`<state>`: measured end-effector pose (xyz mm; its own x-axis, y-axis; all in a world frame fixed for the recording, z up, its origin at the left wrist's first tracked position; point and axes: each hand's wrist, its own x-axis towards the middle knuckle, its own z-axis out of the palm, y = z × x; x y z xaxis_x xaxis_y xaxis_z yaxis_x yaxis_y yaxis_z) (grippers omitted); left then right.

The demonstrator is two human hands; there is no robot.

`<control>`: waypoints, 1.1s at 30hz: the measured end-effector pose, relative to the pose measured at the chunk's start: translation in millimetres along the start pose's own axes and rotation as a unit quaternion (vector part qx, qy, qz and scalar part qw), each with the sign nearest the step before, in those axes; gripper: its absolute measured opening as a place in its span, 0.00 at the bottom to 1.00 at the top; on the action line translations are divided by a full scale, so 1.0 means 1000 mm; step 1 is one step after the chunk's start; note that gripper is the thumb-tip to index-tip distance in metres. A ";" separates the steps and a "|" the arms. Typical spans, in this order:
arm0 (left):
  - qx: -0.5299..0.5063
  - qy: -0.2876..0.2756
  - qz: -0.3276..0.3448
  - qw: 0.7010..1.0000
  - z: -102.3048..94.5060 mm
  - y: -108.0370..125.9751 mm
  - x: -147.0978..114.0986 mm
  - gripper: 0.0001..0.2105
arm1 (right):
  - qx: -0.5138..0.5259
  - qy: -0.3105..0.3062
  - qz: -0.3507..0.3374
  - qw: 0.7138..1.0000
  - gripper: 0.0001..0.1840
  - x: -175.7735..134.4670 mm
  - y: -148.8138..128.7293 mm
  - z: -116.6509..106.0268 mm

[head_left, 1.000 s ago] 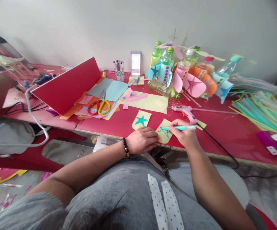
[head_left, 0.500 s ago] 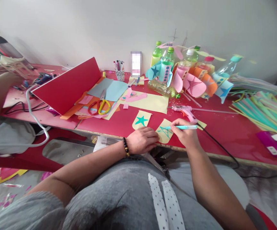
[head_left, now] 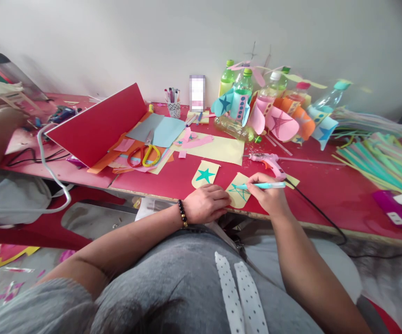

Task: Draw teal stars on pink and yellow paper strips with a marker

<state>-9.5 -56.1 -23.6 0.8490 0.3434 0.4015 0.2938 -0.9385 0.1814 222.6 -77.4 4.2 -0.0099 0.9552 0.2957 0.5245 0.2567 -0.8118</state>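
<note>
My right hand (head_left: 266,194) pinches a light-blue felt-tip pen (head_left: 269,185), its tip on a star outline drawn on a cream paper piece (head_left: 242,200). Part of that star is coloured green. My left hand (head_left: 206,204) lies on the table edge, palm down, fingers lying over, with the fingertips at the left edge of the same paper. Just above it rests a second cream paper piece with a solid green star (head_left: 205,175). A pink hot glue gun (head_left: 269,162) lies beyond my right hand.
Scissors (head_left: 149,155) lie on coloured paper beside a standing red board (head_left: 100,127). Decorated plastic bottles (head_left: 274,102), a pen cup (head_left: 174,109) and a phone (head_left: 197,93) stand along the wall. Coloured strips (head_left: 382,162) lie right. At left, another person's hands (head_left: 2,118) hold a small wooden model (head_left: 13,93).
My right hand and the pen have shifted very slightly left over the star. My left hand stays put. At left, the other person's hands and the model have moved a little.
</note>
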 end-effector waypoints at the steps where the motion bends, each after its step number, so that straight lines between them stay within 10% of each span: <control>1: 0.000 0.002 0.000 1.000 0.000 0.000 0.000 0.12 | 0.000 0.003 0.001 1.000 0.06 0.000 0.000 0.000; 33: 0.011 0.001 -0.002 1.000 -0.001 0.001 0.000 0.12 | 0.006 0.013 0.007 1.000 0.06 -0.001 -0.001 -0.002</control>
<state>-9.3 -56.6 -22.7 0.8469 0.3470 0.4028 0.3062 -0.9377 0.1640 223.6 -78.7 5.2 0.0190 0.9547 0.2971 0.5149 0.2454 -0.8214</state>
